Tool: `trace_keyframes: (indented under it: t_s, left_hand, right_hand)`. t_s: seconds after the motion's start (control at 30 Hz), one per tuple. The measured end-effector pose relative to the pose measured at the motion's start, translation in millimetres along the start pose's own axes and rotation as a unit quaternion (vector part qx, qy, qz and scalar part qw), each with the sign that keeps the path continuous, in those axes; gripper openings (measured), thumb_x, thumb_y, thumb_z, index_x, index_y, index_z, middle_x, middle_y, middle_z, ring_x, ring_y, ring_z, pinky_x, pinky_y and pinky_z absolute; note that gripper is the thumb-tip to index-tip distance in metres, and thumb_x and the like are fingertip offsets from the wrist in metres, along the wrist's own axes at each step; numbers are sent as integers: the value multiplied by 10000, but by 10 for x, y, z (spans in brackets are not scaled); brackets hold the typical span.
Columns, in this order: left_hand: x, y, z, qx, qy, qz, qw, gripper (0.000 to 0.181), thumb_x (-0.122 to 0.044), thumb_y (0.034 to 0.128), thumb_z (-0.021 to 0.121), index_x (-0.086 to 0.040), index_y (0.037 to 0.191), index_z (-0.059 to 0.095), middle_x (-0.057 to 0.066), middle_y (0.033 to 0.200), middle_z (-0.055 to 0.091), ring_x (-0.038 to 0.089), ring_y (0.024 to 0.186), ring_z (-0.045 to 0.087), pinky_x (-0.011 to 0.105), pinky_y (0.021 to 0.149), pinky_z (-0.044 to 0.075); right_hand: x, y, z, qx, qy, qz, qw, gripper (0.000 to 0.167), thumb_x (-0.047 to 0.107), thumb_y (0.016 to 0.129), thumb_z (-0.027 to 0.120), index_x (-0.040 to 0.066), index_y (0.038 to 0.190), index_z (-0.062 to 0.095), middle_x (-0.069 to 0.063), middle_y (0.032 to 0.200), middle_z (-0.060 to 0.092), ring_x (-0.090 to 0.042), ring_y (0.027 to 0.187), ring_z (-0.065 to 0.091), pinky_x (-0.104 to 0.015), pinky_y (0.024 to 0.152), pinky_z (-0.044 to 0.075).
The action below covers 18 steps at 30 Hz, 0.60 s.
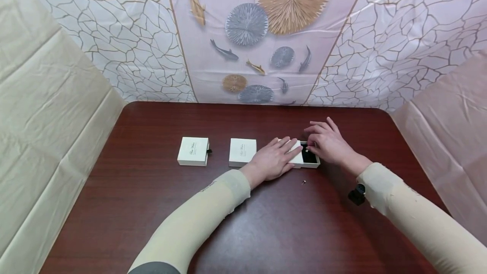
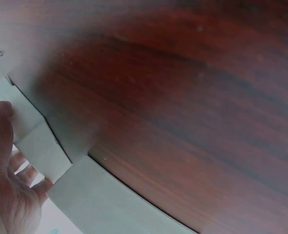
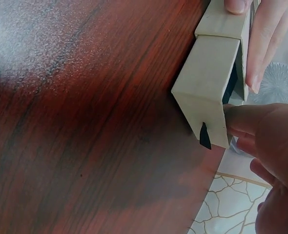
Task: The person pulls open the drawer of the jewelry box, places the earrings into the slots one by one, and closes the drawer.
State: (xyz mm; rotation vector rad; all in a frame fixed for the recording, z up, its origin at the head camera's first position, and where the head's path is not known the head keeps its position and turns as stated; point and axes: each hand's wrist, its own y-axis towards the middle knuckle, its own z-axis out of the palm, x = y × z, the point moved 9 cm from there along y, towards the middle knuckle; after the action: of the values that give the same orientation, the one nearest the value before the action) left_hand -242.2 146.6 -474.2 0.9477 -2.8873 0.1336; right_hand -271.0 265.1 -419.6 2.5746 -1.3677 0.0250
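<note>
A white sliding jewelry box (image 1: pixel 296 160) lies on the table with its black-lined drawer (image 1: pixel 313 158) pulled out to the right. My left hand (image 1: pixel 272 159) holds the sleeve, its fingers spread over the top and its thumb (image 3: pixel 236 5) on the near side wall. Over the drawer, my right hand (image 1: pixel 328 143) has its thumb and forefinger dipped in, pinching a small pale, shiny piece (image 1: pixel 307 150); its kind is too small to tell. A black ribbon tab (image 3: pixel 205 136) hangs from the drawer's end. One small metallic piece, like an earring (image 1: pixel 303 182), lies in front of the box.
Two more white boxes stand in line to the left: a middle one (image 1: pixel 242 151) near my left wrist, and a far-left one (image 1: pixel 192 151) with a black tab on its right side. Dark wood tabletop (image 1: pixel 266 231) stretches toward me. Patterned cloth (image 1: pixel 247 71) hangs behind the table.
</note>
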Motion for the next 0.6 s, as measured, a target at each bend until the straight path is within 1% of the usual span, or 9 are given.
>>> trace_keyframes:
  t_s: [0.13, 0.23, 0.43, 0.6]
  left_hand:
    - [-3, 6, 11, 41, -49, -23, 10000, 622, -493, 1162, 338, -261, 1728, 225, 26, 1787, 203, 216, 1643, 202, 395, 1320, 222]
    - [-3, 4, 10, 9, -56, -26, 10000, 621, -494, 1161, 338, -262, 1727, 230, 26, 1787, 206, 215, 1642, 204, 394, 1319, 227]
    - [-6, -1, 4, 6, -25, -15, 10000, 621, -495, 1162, 333, -261, 1728, 229, 27, 1786, 208, 215, 1642, 204, 391, 1319, 224]
    - [-12, -6, -6, 21, -15, -16, 10000, 623, -496, 1162, 335, -262, 1728, 225, 26, 1787, 204, 216, 1643, 201, 396, 1320, 223]
  right_hand:
    - [9, -11, -13, -52, -48, -63, 10000, 189, 21, 838, 863, 102, 774, 704, -216, 1310, 700, -467, 1403, 496, -756, 1221, 186]
    - [15, -15, -27, -92, -57, -90, 9999, 178, 35, 839, 865, 104, 779, 712, -214, 1307, 701, -464, 1402, 495, -751, 1226, 182]
    - [48, -23, -110, -261, 32, -114, 9996, 182, 25, 823, 871, 112, 777, 718, -203, 1299, 706, -463, 1394, 509, -750, 1224, 187]
    - [62, -28, -90, -217, 13, -113, 9997, 202, 20, 805, 886, 113, 767, 710, -207, 1300, 707, -455, 1400, 504, -758, 1214, 201]
